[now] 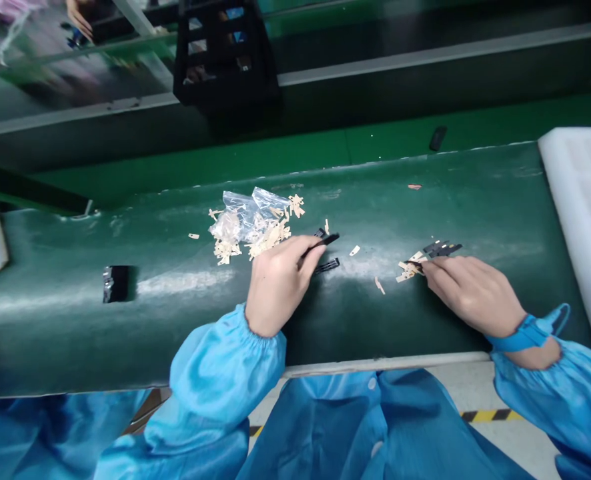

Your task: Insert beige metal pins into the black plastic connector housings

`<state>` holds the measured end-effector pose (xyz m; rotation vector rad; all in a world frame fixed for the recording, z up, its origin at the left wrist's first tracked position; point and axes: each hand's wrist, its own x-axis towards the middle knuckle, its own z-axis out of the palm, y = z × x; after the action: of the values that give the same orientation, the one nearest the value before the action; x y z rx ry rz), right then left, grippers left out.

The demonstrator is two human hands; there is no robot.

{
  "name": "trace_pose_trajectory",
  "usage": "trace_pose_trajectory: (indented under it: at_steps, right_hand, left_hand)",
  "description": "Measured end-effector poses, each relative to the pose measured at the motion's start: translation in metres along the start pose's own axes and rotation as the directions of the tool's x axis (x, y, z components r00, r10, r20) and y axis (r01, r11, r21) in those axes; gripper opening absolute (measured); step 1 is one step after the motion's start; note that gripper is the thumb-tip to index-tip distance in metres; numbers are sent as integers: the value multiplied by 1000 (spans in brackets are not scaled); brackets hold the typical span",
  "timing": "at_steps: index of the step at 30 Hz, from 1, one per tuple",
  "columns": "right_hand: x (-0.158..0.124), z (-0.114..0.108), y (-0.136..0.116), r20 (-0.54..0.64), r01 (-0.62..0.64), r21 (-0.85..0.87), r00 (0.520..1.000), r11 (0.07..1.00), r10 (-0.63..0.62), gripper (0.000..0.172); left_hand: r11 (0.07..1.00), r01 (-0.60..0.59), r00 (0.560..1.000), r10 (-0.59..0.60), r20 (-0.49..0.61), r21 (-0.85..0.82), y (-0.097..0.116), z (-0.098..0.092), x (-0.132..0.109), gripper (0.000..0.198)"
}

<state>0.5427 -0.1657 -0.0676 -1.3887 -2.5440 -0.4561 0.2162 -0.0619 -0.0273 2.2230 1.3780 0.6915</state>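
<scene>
From where I stand, the person's left hand (283, 283) pinches a slim black piece (329, 240) between thumb and fingers, its far end jutting out past their tips. Another black part (328, 266) lies on the green desk (75, 343) just beside the thumb. The right hand (475, 293) has its fingers drawn narrow at a little heap of pale pieces (406, 272); something dark shows at their tips, but whether they grip it I can't tell. Black strips (443, 249) lie just beyond those fingers.
</scene>
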Motion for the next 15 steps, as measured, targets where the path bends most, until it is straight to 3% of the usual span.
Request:
trace_pose_trajectory:
  at_steps: [3, 6, 8, 11, 15]
  right_hand:
    - [5, 0, 0, -78, -219, 212, 968, 952, 240, 7]
    - [13, -5, -1, 40, -462, 445, 866, 767, 499, 5]
    - [16, -8, -1, 126, -540, 483, 822, 689, 556, 5]
    - [17, -12, 2, 196, -576, 486, 805, 657, 560, 4]
    - [15, -15, 7, 242, -627, 514, 761, 585, 602, 19]
  left_hand:
    - [939, 115, 975, -45, 216, -325, 14, 14, 16, 23]
    - [846, 205, 938, -27, 345, -493, 25, 32, 22, 19]
    - [802, 256, 925, -41, 376, -540, 27, 40, 20, 19]
    - [754, 308, 923, -87, 375, -580, 25, 45, 11, 21]
    - [713, 352, 908, -103, 406, -607, 24, 44, 2, 22]
